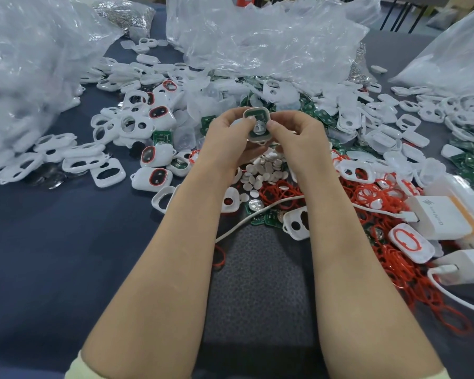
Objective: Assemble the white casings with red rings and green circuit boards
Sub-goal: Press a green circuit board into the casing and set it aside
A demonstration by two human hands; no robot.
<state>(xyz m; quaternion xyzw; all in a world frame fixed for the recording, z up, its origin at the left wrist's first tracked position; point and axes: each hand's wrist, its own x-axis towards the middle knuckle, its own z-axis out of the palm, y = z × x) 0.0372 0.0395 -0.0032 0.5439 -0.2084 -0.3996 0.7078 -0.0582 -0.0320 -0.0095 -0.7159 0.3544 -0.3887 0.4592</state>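
Directly ahead, two bare forearms reach over a dark blue desk [52, 255], and both hands meet above its middle. The left hand [224, 135] and right hand [296, 136] hold one white casing [257, 138] upright between them, the fingers [230, 116] curled round its sides and both thumbs pinching its open face, where a green circuit board [255, 115] sits in the upper part. Beneath the hands lie small white discs [265, 168] and a heap of red rings [276, 192] that spreads to the right. Loose casings [108, 175], some already fitted with red rings, cover the desk to the left, more green boards [468, 162] lie to the right, and crumpled clear plastic bags [257, 36] rise behind.
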